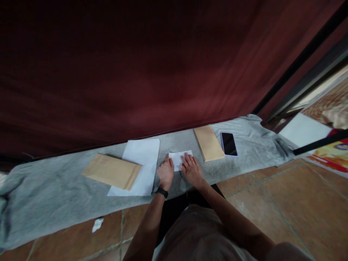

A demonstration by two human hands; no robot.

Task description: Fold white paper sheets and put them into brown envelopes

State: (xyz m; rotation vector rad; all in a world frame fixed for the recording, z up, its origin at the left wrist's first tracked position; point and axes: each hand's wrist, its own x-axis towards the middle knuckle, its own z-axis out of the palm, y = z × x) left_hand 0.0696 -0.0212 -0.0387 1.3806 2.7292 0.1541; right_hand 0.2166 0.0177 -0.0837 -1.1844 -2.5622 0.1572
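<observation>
A small folded white paper (178, 158) lies on the grey cloth between my hands. My left hand (165, 172), with a black band at the wrist, rests at the paper's left edge, its fingers close together. Spread flat over the paper's right part is my right hand (191, 169). Left of my hands, a stack of brown envelopes (112, 170) lies partly on white sheets (144, 152). To the right is another brown envelope stack (208, 143), beside a dark-screened phone (229, 144).
The grey cloth (59, 192) covers a long narrow surface against a dark red curtain (152, 72). A scrap of white paper (97, 224) lies on the tiled floor (282, 195). A white panel and a colourful printed box (330, 156) are at far right.
</observation>
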